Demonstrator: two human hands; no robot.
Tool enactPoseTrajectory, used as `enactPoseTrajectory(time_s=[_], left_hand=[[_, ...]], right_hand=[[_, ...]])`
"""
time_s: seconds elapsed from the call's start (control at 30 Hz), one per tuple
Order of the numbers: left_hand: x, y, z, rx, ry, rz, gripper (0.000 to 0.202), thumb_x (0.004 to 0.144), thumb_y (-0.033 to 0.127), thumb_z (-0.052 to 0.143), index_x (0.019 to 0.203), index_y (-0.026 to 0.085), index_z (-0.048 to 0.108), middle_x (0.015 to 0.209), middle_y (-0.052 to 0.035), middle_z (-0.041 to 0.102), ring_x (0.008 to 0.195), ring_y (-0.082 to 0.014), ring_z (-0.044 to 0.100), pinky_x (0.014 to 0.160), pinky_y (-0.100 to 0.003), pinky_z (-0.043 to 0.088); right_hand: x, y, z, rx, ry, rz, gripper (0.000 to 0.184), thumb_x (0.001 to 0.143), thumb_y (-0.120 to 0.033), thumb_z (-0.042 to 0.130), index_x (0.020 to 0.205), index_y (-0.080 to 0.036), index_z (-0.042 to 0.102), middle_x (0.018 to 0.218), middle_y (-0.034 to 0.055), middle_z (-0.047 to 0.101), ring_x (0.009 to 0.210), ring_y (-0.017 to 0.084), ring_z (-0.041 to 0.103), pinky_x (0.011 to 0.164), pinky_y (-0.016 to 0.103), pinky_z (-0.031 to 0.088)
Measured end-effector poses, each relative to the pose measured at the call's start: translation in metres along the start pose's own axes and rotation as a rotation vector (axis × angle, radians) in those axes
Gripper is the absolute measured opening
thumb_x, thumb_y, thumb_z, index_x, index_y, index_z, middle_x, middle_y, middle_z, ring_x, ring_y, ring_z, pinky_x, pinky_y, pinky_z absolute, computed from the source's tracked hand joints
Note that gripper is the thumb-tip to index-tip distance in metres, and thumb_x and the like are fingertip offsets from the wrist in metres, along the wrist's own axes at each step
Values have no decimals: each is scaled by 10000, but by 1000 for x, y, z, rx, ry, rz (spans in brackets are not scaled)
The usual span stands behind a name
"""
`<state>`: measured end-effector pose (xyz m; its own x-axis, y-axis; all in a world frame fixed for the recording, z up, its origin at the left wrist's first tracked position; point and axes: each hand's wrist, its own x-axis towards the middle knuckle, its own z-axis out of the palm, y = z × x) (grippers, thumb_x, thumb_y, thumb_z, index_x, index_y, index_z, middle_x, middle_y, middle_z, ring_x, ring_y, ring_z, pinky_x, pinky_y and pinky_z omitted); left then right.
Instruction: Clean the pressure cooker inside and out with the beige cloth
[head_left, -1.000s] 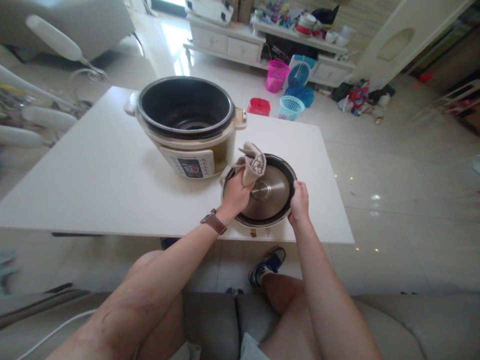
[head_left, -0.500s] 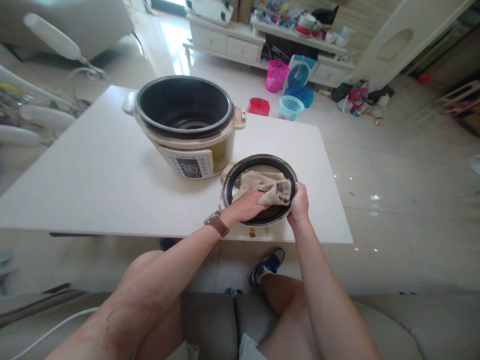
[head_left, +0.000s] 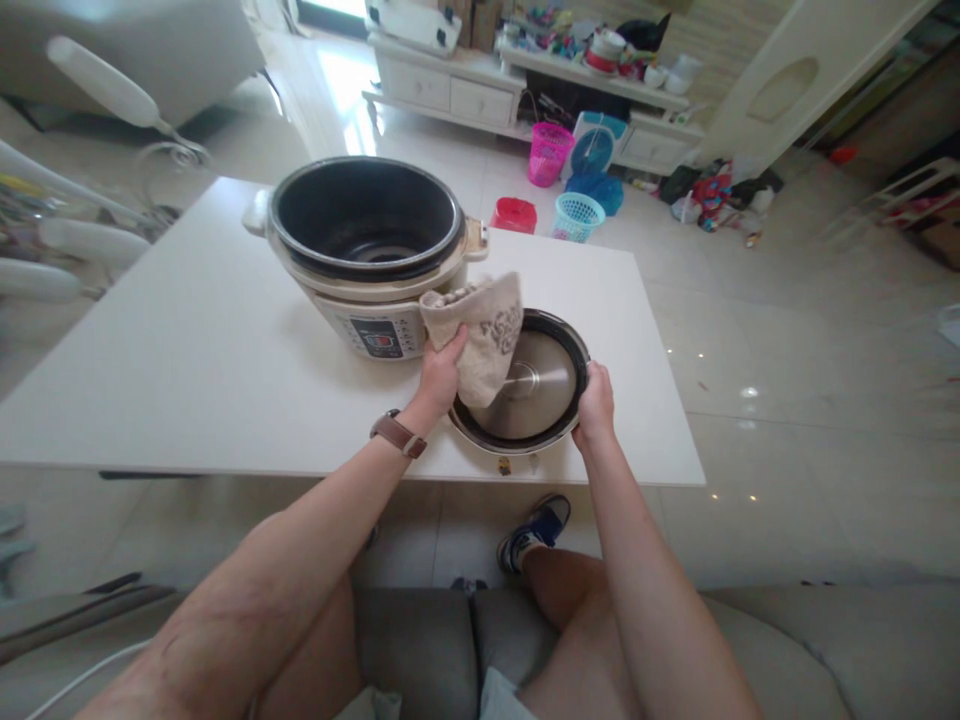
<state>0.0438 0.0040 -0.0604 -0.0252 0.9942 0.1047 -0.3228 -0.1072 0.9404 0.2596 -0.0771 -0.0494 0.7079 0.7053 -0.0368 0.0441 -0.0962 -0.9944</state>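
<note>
My left hand [head_left: 441, 378], with a brown-strapped watch on the wrist, grips a beige cloth [head_left: 484, 340] with dark print, raised at the left side of the lid. The round pot lid [head_left: 551, 385] lies with its metal inner face up near the table's front edge; the cloth covers its upper left part. My right hand [head_left: 596, 402] is closed on the lid's right rim. Behind them stands an electric pressure cooker [head_left: 375, 335], uncovered, its dark inside showing and its control panel facing me.
The cooker and lid are on a white table [head_left: 187, 370]. Past its far edge, a pink basket [head_left: 550, 155], a red bin [head_left: 514, 215] and a light blue basket [head_left: 577, 217] stand on the tiled floor. White chairs [head_left: 105, 80] are at left.
My left hand has lifted the cloth off the lid's inner face and moved left and up, baring the metal. The right hand still holds the lid's rim.
</note>
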Motion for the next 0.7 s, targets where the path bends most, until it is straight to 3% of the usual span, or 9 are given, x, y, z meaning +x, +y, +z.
enactPoseTrajectory(time_s=[0.07,0.13,0.23,0.33,0.47,0.6,0.7], left_hand=[[-2,-1,7,32,94,84,597,935,700,646,1253,205,743,1244,-116,794,1263,-264,726,1155,-437,549],[-9,-3,16,111,67,113,559,949,660,659,1222,181,751,1240,-132,795,1245,-277,732,1165,-446,538],[-23,-9,33,266,-128,117,447,982,497,668,1266,160,742,1333,-161,765,1288,-299,707,1194,-479,502],[-34,-18,49,479,-331,120,413,1005,337,605,1360,157,713,1483,-166,689,1466,-313,570,1306,-535,343],[-39,-26,64,691,-434,107,395,1000,262,566,1350,196,738,1535,-147,656,1550,-357,465,1351,-642,80],[-34,-23,66,639,-480,72,361,1000,274,548,1271,210,778,1446,-122,722,1492,-360,534,1352,-632,99],[-31,-15,59,600,-671,33,340,973,262,555,1201,226,805,1339,-85,782,1425,-347,602,1356,-623,111]], right_hand=[[-3,-3,1,-2,-4,-18,407,871,-655,551,900,-253,605,945,-21,634,981,187,575,926,343,464],[-5,-4,2,-6,-2,-29,412,868,-662,553,898,-254,606,945,-19,638,983,190,575,928,349,466],[-5,-4,2,-6,2,-27,423,868,-679,554,890,-260,599,927,-19,643,972,194,573,905,354,479],[-5,-4,2,-1,-6,-34,435,865,-696,555,884,-263,577,915,-18,630,964,197,574,890,355,486],[-5,-4,3,-8,-13,-48,440,871,-705,539,906,-267,572,918,-15,615,963,198,575,897,356,493],[-6,-2,3,27,11,-16,396,878,-661,559,928,-269,589,921,-21,631,958,193,583,889,351,508],[-2,6,2,84,22,30,376,870,-632,575,949,-265,592,928,-29,635,960,185,596,892,341,516]])
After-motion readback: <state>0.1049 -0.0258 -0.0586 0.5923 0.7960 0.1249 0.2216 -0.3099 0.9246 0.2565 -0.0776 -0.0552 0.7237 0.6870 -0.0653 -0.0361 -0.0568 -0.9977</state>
